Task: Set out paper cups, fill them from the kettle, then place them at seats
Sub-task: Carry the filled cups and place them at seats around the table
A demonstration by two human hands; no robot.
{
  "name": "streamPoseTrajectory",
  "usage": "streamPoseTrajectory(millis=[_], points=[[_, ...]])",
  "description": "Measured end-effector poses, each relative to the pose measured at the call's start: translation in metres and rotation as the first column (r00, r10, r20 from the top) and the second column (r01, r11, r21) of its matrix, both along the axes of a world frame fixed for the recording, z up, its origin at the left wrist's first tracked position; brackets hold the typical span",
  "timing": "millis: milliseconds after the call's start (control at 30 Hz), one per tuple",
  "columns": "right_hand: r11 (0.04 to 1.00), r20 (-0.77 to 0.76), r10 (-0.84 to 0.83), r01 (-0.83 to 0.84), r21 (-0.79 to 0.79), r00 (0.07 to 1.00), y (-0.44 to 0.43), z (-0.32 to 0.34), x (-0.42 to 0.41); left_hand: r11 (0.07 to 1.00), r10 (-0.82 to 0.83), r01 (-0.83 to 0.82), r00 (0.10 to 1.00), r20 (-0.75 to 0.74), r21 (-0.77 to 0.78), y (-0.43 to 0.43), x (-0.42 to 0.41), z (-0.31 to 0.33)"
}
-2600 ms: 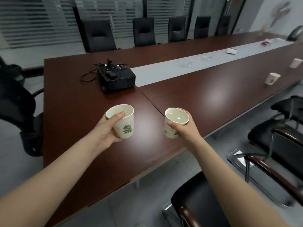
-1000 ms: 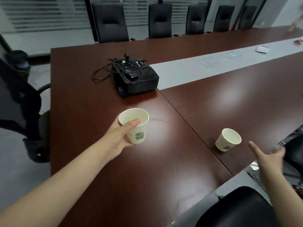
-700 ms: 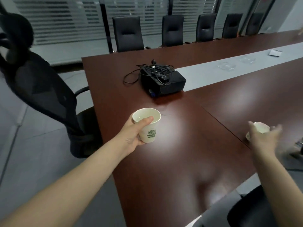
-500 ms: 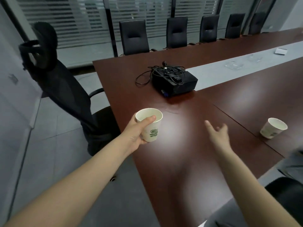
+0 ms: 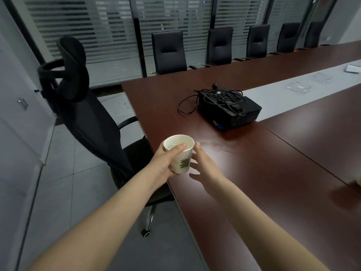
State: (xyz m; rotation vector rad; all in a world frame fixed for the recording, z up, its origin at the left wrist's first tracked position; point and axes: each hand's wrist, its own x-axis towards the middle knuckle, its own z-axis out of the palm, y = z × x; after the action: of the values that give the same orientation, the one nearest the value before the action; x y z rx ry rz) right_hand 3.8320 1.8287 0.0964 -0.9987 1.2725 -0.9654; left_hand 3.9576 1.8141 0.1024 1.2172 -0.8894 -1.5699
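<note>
Single head-worn wide-angle view, looking forward and down from standing height over the near corner of a long dark conference table (image 5: pixel 254 173). Both forearms enter from the lower edge and converge near centre, close to the lens. A black mesh office chair (image 5: pixel 88 114) stands at 10 o'clock, a black projector (image 5: pixel 232 110) with coiled cables at 1 o'clock, and a row of chairs (image 5: pixel 169 51) before blinds runs along the top, far off. Straight lines bow toward the frame edges.

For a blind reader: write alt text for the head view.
A left hand holds a white paper cup over the near corner of a dark conference table, the open right hand beside it. Behind sits a black projector with tangled cables.
</note>
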Motion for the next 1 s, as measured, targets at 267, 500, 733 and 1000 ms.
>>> streamPoseTrajectory(millis=[267, 500, 733, 1000], points=[[0.997, 0.032, -0.036, 0.038, -0.071, 0.999, -0.121, -0.023, 0.027, 0.998, -0.052, 0.052, 0.999, -0.003, -0.037, -0.116, 0.016, -0.008], [0.990, 0.042, -0.142, 0.143, -0.011, 0.989, -0.211, -0.042, 0.041, 1.000, 0.011, -0.011, 1.000, -0.016, -0.027, -0.208, 0.009, -0.033], [0.970, 0.048, -0.243, 0.242, 0.014, 0.969, -0.292, -0.084, 0.036, 1.000, -0.016, 0.016, 0.999, 0.034, 0.008, -0.300, 0.000, -0.088], [0.951, 0.012, -0.305, 0.304, 0.054, 0.952, -0.358, -0.141, 0.034, 0.998, -0.023, 0.017, 0.996, 0.089, 0.064, -0.370, -0.005, -0.146]])
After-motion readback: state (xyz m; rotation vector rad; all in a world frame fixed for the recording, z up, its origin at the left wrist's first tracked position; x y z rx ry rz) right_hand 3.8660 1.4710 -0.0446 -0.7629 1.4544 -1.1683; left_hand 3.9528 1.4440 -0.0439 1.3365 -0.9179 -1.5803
